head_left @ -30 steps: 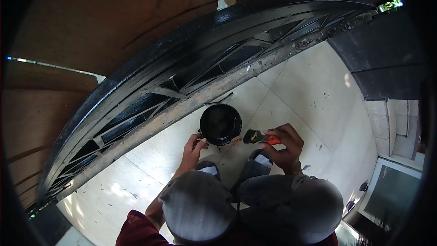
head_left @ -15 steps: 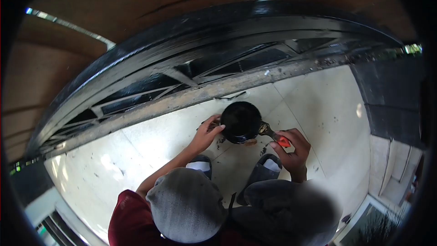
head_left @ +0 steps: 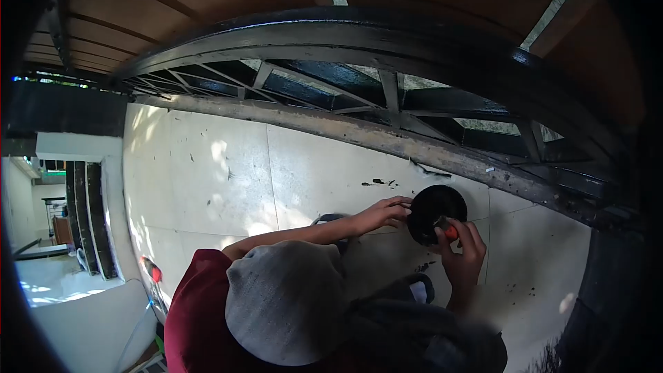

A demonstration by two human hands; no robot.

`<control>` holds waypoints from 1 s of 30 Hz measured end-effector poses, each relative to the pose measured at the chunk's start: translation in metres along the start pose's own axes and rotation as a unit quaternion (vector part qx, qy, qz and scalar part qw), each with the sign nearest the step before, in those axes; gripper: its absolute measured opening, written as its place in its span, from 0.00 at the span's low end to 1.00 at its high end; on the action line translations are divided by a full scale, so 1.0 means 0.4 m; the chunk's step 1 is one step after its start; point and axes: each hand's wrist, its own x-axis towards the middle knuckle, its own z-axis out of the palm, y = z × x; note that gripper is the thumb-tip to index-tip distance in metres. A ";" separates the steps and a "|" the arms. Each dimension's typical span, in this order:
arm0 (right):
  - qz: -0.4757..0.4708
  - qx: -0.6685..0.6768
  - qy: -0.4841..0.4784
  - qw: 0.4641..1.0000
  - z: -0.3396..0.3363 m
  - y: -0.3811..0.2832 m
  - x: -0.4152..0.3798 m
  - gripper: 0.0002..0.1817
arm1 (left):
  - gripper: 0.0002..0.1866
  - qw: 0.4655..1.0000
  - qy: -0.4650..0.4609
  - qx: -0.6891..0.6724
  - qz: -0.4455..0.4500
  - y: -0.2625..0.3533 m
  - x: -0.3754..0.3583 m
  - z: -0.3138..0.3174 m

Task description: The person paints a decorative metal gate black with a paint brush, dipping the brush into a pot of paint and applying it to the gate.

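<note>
A round tub (head_left: pixel 452 197), black inside with what looks like dark paint, stands on the pale tiled floor. My left hand (head_left: pixel 390 214) is at its left rim, fingers curled against the edge. My right hand (head_left: pixel 464 252) is closed around the red handle of a paintbrush (head_left: pixel 449 229). The brush is over the tub's near right side with its head pointing inward; its bristles are lost against the dark interior.
A black-painted metal frame (head_left: pixel 390 93) with diagonal bars runs across ahead, above a worn sill (head_left: pixel 345 135). Dark paint marks (head_left: pixel 380 182) spot the tiled floor (head_left: pixel 228 166) near the tub. A doorway (head_left: pixel 59 214) opens at the left.
The view has turned left. My right hand has brought the brush from beside the tub to over its opening. My left hand remains at the rim.
</note>
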 end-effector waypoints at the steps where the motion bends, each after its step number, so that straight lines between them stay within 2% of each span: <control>1: 0.025 0.000 -0.010 1.000 0.008 0.007 -0.001 0.14 | 0.32 1.000 0.001 0.004 -0.009 -0.001 -0.001 0.005; 2: 0.047 -0.004 -0.020 0.999 0.010 0.013 -0.001 0.14 | 0.32 1.000 0.004 0.003 -0.006 -0.001 -0.001 0.007; 4: 0.022 -0.022 -0.020 0.999 0.003 0.016 -0.013 0.13 | 0.32 1.000 -0.011 -0.017 -0.011 0.000 -0.002 0.009; 8: 0.020 -0.022 0.022 0.999 0.005 0.004 -0.032 0.12 | 0.30 1.000 -0.016 -0.018 -0.004 0.004 0.002 0.020; 10: 0.009 -0.075 0.018 0.997 0.003 0.005 -0.050 0.11 | 0.30 0.999 -0.021 -0.046 -0.018 -0.006 0.003 0.019; 14: 0.059 -0.078 0.070 0.993 -0.021 -0.020 -0.081 0.13 | 0.30 0.994 -0.029 -0.102 -0.023 -0.022 0.023 0.020; 16: 0.095 -0.092 0.063 0.989 -0.024 -0.041 -0.086 0.13 | 0.29 0.993 -0.037 -0.109 -0.015 -0.032 0.028 0.004; 18: 0.052 -0.143 0.096 0.984 -0.049 -0.065 -0.111 0.12 | 0.28 0.991 -0.049 -0.121 -0.019 -0.031 0.044 0.023; 20: 0.047 -0.156 0.117 0.980 -0.057 -0.071 -0.114 0.11 | 0.30 0.991 -0.030 -0.122 -0.034 -0.040 0.062 0.029; 22: 0.076 -0.124 0.096 0.985 -0.041 -0.048 -0.095 0.10 | 0.30 0.993 -0.032 -0.108 -0.021 -0.031 0.062 0.042; 24: 0.031 -0.147 0.081 0.985 -0.043 -0.051 -0.088 0.09 | 0.30 0.992 -0.043 -0.113 -0.029 -0.043 0.064 0.039; 26: 0.046 -0.158 0.160 0.973 -0.039 -0.067 -0.087 0.09 | 0.31 0.993 -0.049 -0.103 -0.005 -0.065 0.059 0.025; 28: 0.167 -0.088 0.140 0.972 -0.020 -0.019 -0.089 0.11 | 0.32 0.998 -0.026 -0.058 0.016 -0.079 0.044 0.005; 30: 0.105 -0.156 0.098 0.977 -0.013 -0.022 -0.081 0.11 | 0.28 1.000 -0.004 -0.012 0.028 -0.087 0.030 -0.017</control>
